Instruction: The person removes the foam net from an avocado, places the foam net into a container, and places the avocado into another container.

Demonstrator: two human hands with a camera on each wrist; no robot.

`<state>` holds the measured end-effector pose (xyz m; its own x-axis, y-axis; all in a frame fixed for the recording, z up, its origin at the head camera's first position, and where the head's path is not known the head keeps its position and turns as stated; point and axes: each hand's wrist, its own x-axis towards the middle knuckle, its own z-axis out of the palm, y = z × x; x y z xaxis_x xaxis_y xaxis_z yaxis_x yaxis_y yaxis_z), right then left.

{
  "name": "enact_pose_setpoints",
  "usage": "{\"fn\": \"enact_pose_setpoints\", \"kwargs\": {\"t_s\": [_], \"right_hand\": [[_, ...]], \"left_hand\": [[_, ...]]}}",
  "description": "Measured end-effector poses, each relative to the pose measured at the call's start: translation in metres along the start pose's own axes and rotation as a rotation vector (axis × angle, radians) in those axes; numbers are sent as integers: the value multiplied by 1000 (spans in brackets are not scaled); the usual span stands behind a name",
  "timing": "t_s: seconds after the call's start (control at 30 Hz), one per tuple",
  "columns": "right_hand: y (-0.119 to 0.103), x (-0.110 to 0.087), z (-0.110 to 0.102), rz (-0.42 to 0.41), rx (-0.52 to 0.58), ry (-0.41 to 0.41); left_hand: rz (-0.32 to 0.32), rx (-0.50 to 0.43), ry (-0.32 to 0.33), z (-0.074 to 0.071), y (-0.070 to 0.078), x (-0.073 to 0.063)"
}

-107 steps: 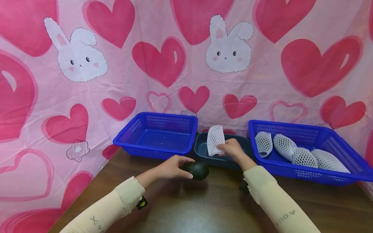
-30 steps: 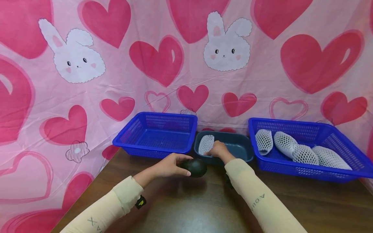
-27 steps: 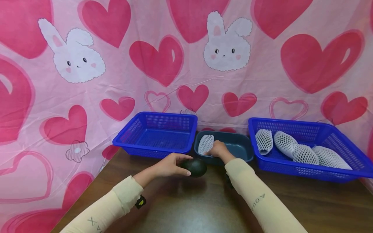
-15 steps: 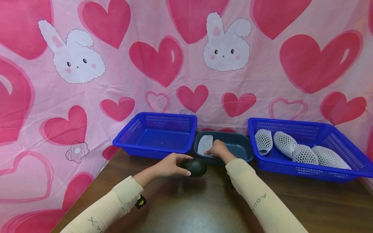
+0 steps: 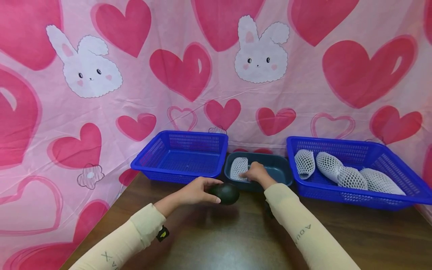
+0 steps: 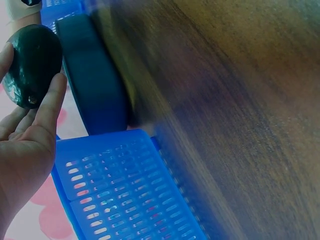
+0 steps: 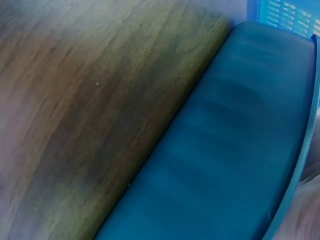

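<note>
A dark green avocado (image 5: 225,194) is held in my left hand (image 5: 197,193), just above the table in front of the tray. In the left wrist view, the thumb and fingers curl round its glossy skin (image 6: 36,62). My right hand (image 5: 257,174) reaches over the near rim of the dark blue-green tray (image 5: 280,173). Its fingertips are at the lower right edge of a white foam net sleeve (image 5: 239,168) inside the tray's left end. Whether they pinch the sleeve is hidden. The right wrist view shows mainly the tray's outer wall (image 7: 210,145), with part of the hand at the right edge.
A blue perforated basket (image 5: 189,159) with nothing in it stands left of the tray. In the right-hand blue basket (image 5: 357,200) lie several items in white foam nets (image 5: 352,179). The wooden table (image 5: 229,236) extends in front; a pink heart-print cloth (image 5: 202,86) hangs behind.
Over the last few seconds, my right hand has lowered the foam net sleeve into the tray's left end. Just now it has shifted slightly right. My left hand keeps hold of the avocado.
</note>
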<state>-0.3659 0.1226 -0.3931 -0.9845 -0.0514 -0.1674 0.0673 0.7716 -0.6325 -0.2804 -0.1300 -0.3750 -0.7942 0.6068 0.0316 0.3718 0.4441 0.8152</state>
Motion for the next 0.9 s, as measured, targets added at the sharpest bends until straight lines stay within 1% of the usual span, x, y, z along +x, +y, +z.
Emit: {"fn": "enact_pose_setpoints", "kwargs": {"t_s": [0.17,0.37,0.53,0.7,0.9], "right_hand": [[-1,-4,-5,-8,0,-7],[0,-6,-11,-4,31,3],[-4,-11,-17,-38,29,33],[-10,-17,-22,-84,21,83],[-19,-24,-21,-120,80,82]], "left_hand": [[-3,9,2,-2,2,0],[36,14,8,-7,4,-2],[40,2,22,-13,9,-2],[57,-23,71,-24,13,-3],[85,-62,139,-43,17,-2]]}}
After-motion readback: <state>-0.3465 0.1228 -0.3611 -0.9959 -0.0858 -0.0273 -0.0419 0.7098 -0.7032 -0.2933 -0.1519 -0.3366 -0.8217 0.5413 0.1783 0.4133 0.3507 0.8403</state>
